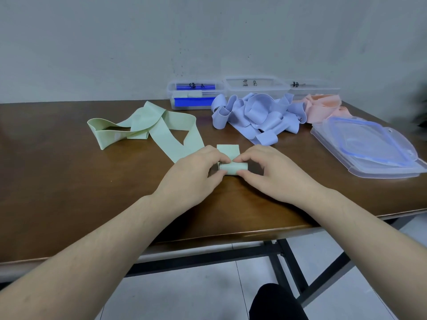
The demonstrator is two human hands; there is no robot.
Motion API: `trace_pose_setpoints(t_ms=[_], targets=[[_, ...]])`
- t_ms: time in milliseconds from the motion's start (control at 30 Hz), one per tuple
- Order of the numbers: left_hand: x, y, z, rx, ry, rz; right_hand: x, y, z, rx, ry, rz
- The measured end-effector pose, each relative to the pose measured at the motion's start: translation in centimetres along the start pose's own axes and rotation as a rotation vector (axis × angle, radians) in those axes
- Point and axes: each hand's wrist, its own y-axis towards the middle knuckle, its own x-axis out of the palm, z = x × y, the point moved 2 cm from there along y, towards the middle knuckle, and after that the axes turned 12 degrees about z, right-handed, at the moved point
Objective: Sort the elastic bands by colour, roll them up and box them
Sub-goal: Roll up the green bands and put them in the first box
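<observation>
Hands at work: left hand (196,172) & right hand (265,172) pinch a small green roll (233,169) at table (69,181) centre, its tail unrolled. Sorting looks done; blue pile (254,116), pink pile (321,105) unrolled, boxes (256,86) mostly unfilled.

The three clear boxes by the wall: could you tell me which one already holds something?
The leftmost box, behind the green band; it holds blue strips and pale rolls. The other two look empty.

One head camera looks forward and down, close over the brown table (69,181), facing the wall (115,42).
</observation>
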Motion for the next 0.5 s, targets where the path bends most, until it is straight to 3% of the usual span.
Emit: trace_pose_setpoints(t_ms=[500], targets=[[0.0,0.9,0.5,-0.033,0.109,-0.084,-0.5,0.8,-0.2,0.039,-0.005,-0.065]])
